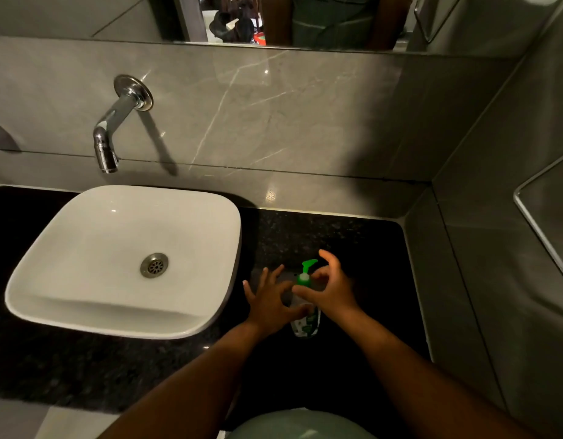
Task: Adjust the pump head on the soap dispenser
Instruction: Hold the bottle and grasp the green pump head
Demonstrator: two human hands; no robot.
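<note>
A white ceramic basin [121, 258], a rounded square with a smooth glossy bowl and a round metal drain [154, 265], sits on the left part of the black speckled stone desk [362, 248], its front rim near the desk's front edge. Above it a polished chrome spout [110, 134] juts from the grey veined marble wall [273, 115] and bends down toward the bowl. Just right of the basin, the left hand [270, 304] has its fingers [275, 274] spread apart, the thumb lying against the side of the soap dispenser [305, 323], a small clear plastic bottle with a leafy label that stands upright on the desk, its long axis vertical. Its green plastic pump head [308, 267] tops a white collar, and the nozzle points away from the person toward the back wall, slightly rightward. The right hand [332, 288] cups around the pump from the right, fingers curled and apart, the thumb crossing the bottle's neck; whether the fingertips press the pump I cannot tell. Bare dark desk lies open behind and to the right of the bottle, up to the grey tiled side wall [482, 280] that closes the corner.
</note>
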